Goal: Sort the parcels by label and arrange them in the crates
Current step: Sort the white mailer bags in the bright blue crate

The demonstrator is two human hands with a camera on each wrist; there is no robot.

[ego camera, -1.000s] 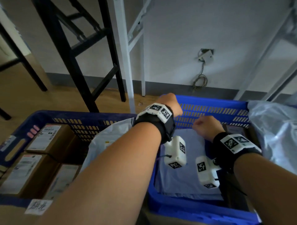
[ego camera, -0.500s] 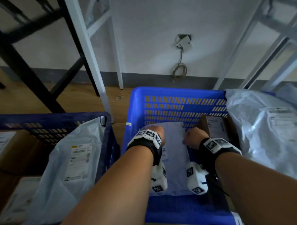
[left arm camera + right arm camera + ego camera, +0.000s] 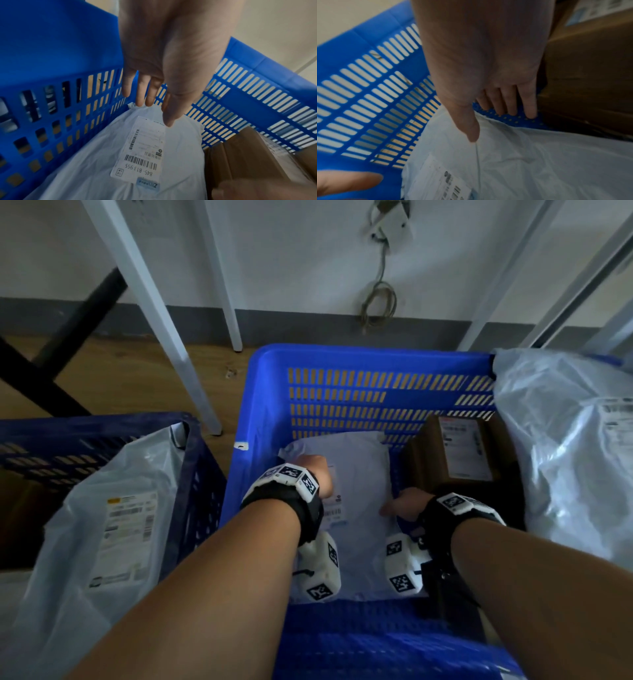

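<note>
Both hands down in the blue crate [image 3: 260,392], fingers straight, grip wide, nothing held. Left hand [image 3: 164,67] over white mailer bag [image 3: 359,474] flat on crate floor; right hand [image 3: 484,65] at bag's right edge. Cardboard box [image 3: 459,453] right of bag crowds that side; slotted far wall just beyond the bag.

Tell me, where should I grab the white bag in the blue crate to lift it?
Probably by its two long side edges, coming from above. The bag lies flat and limp on the crate floor, label up, with the box close on its right, so the left hand and right hand would pinch opposite edges.
</note>
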